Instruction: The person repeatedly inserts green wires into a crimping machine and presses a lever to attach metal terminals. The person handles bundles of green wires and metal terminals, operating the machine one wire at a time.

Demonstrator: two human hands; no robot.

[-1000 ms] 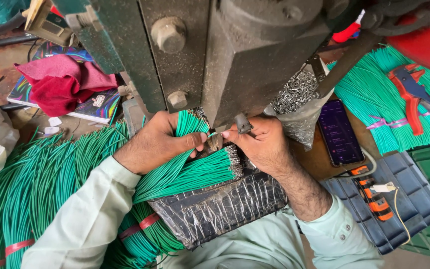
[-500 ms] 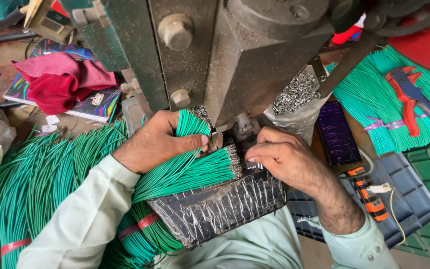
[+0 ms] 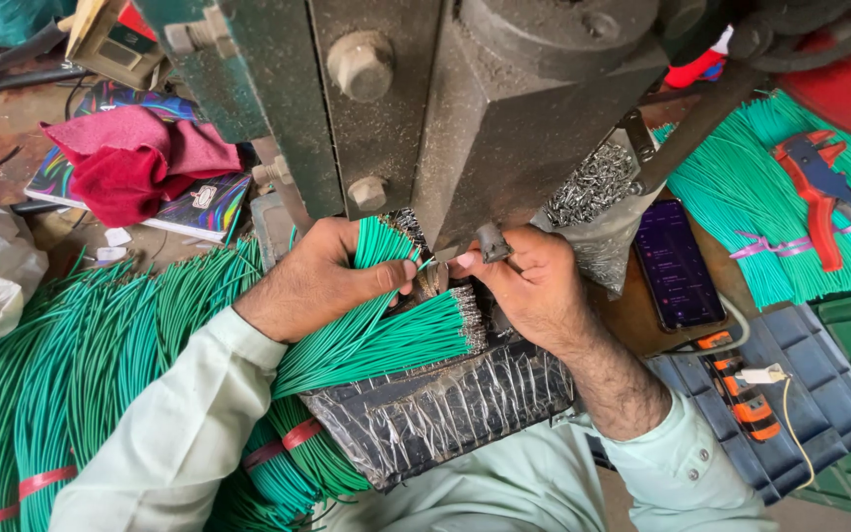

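At nine o'clock lie loose green wires (image 3: 71, 374); the left hand (image 3: 322, 281) has its fingers clenched around a bundle of green wires (image 3: 376, 330) at centre, under the dark press (image 3: 485, 108); just beside it, the right hand (image 3: 529, 286) pinches one wire end; a phone (image 3: 679, 264) lies at three o'clock

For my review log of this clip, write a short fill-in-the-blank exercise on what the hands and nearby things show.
1. The left hand grips a bundle of ____ wires.
2. The right hand pinches something small under the ____ press machine.
3. The smartphone lies with its screen ____.
4. The red wire stripper rests on more wires at the person's ____ side.

Missing words: green; metal; lit; right
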